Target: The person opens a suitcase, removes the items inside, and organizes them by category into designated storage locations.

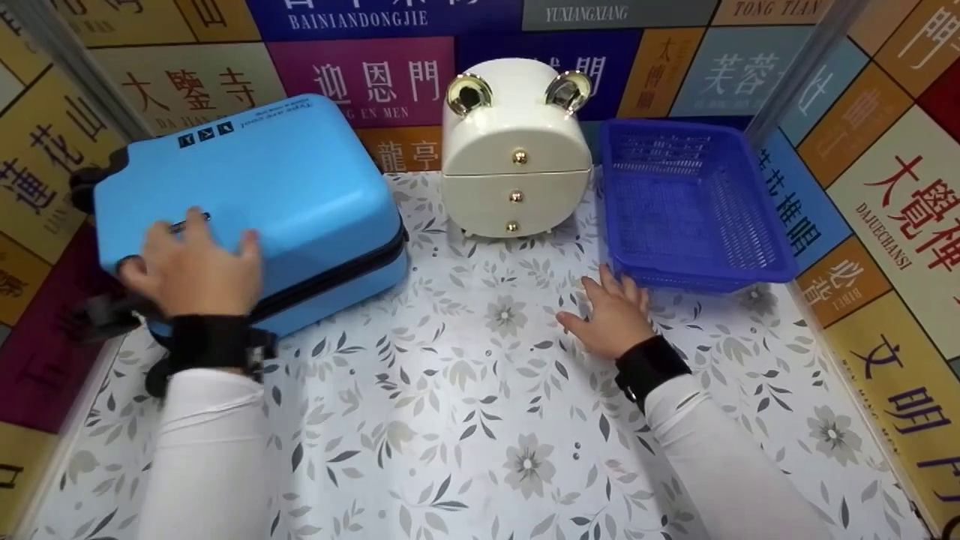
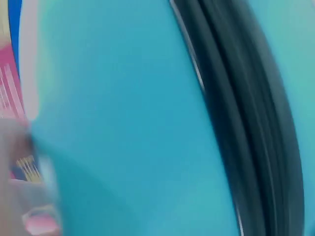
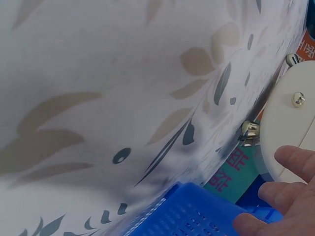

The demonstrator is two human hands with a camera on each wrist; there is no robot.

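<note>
A light blue suitcase (image 1: 247, 180) lies flat at the left, with black wheels at its left end and a dark seam (image 2: 241, 108) around its side. My left hand (image 1: 199, 274) is over the near left part of its lid, fingers spread and loosely bent. In the left wrist view the suitcase's blue side fills most of the picture. My right hand (image 1: 615, 319), fingers spread and holding nothing, is at the near left corner of a blue plastic basket (image 1: 697, 277). Its fingers (image 3: 290, 196) overlap the basket in the right wrist view.
A cream cabinet (image 1: 517, 127) with gold knobs and two gold ears stands at the back middle, between suitcase and basket. Printed panels (image 1: 360, 82) wall in the back and both sides. A leaf-patterned cloth (image 1: 465, 420) covers the table.
</note>
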